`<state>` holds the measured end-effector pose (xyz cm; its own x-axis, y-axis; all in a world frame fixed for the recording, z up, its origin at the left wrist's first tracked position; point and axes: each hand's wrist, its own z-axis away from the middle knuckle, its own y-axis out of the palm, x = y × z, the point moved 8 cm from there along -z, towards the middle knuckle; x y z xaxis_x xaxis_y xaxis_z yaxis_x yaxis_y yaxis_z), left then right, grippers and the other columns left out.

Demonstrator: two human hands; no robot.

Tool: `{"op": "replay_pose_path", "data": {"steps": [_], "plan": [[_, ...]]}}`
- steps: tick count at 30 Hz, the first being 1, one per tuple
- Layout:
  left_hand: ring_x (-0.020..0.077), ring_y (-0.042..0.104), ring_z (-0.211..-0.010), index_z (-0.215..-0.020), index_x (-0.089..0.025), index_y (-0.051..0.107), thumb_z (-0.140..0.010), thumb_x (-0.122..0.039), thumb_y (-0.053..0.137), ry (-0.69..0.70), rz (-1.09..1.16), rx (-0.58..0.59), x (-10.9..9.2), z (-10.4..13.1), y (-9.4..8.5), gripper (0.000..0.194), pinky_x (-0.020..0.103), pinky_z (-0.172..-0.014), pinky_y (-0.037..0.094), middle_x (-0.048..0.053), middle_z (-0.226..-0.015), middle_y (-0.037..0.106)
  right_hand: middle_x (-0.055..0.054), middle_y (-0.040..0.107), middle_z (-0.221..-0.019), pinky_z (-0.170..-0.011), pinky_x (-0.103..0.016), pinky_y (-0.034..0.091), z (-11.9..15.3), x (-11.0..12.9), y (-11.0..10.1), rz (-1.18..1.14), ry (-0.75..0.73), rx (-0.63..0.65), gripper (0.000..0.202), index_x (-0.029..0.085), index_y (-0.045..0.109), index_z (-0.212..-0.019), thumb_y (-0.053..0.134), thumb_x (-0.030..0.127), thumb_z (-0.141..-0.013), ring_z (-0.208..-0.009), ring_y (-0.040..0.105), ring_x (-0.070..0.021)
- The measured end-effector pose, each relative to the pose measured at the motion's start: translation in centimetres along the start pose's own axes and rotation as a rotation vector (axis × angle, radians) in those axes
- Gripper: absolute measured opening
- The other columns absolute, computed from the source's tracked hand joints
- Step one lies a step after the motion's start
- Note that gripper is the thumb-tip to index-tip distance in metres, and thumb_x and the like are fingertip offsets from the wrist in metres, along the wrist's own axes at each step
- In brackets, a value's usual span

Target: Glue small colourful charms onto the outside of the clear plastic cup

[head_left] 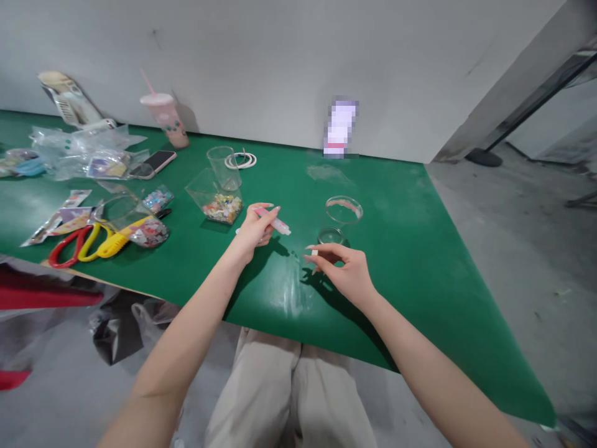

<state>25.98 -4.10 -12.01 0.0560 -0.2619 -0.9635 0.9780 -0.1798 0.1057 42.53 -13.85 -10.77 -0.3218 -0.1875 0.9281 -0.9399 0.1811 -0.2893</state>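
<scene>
A green surface (405, 292) is partly covered by clear plastic bags (69, 149), which are heaped well to the left of the bead cup (198, 190) and beyond it. A pink lidded drinks cup (166, 118) with a straw is stood beyond the bead cup, to its left. The bead cup itself is clear and is filled at the bottom with small gold and pale pieces. Just beyond it, a little to the right, a clear tumbler (224, 165) is placed.

Just to the right of the bead cup, the left hand (254, 230) is closed in a grip; farther right and nearer, the right hand (347, 267) is drawn into a fingertip pinch, hardly opened.

To the left of the bead cup and slightly beyond, a dark phone (156, 165) is laid flat. Well to its right, a round dish (344, 222) is set, and a smaller dish (331, 229) is set nearer, close to the right hand.

A pink-and-white tube (276, 223) is held by the left hand, its narrow tip pointed away from the bead cup, toward the right hand. A tiny white piece (314, 252) is pinched by the right hand, well to the right of the bead cup; what it is cannot be told.
</scene>
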Motion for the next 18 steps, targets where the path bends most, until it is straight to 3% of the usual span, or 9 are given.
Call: {"op": "replay_pose_path", "data": {"steps": [4, 11, 15, 18], "plan": [[0.0028, 0.023, -0.028, -0.116, -0.025, 0.034, -0.083, -0.034, 0.059, 0.001, -0.318, -0.027, -0.2, -0.3, -1.4, 0.042, 0.012, -0.035, 0.014, -0.016, -0.041, 0.033, 0.000, 0.068, -0.063, -0.053, -0.026, 0.050, 0.0, 0.3, 0.2, 0.012, -0.017, 0.014, 0.014, 0.019, 0.070, -0.080, 0.068, 0.032, -0.074, -0.050, 0.062, -0.0129], [0.0056, 0.027, -0.031, -0.134, -0.020, 0.021, -0.082, -0.035, 0.057, -0.087, -0.510, -0.051, 0.8, -0.9, -2.2, 0.065, 0.017, -0.037, 0.019, -0.014, -0.042, 0.036, -0.001, 0.069, -0.065, -0.055, -0.027, 0.051, 0.2, 0.7, 0.1, 0.039, -0.037, 0.019, 0.015, 0.020, 0.070, -0.080, 0.067, 0.034, -0.075, -0.052, 0.063, -0.0134], [0.0104, 0.041, -0.037, -0.139, -0.014, 0.018, -0.078, -0.037, 0.061, 0.006, -0.702, -0.200, 0.2, -1.3, -3.3, 0.078, 0.021, -0.045, 0.032, -0.011, -0.044, 0.044, -0.002, 0.069, -0.068, -0.055, -0.026, 0.051, 0.2, 1.1, -0.1, 0.047, -0.062, 0.003, 0.015, 0.019, 0.070, -0.080, 0.068, 0.033, -0.075, -0.052, 0.062, -0.0129], [0.0150, 0.055, -0.052, -0.138, -0.013, 0.023, -0.080, -0.036, 0.059, 0.164, -0.811, -0.271, -1.0, -1.1, -3.3, 0.072, 0.024, -0.059, 0.040, -0.006, -0.050, 0.053, -0.002, 0.070, -0.071, -0.055, -0.026, 0.052, 0.2, 1.4, -0.2, 0.047, -0.087, -0.005, 0.014, 0.020, 0.070, -0.081, 0.068, 0.031, -0.075, -0.052, 0.062, -0.0124]]}}
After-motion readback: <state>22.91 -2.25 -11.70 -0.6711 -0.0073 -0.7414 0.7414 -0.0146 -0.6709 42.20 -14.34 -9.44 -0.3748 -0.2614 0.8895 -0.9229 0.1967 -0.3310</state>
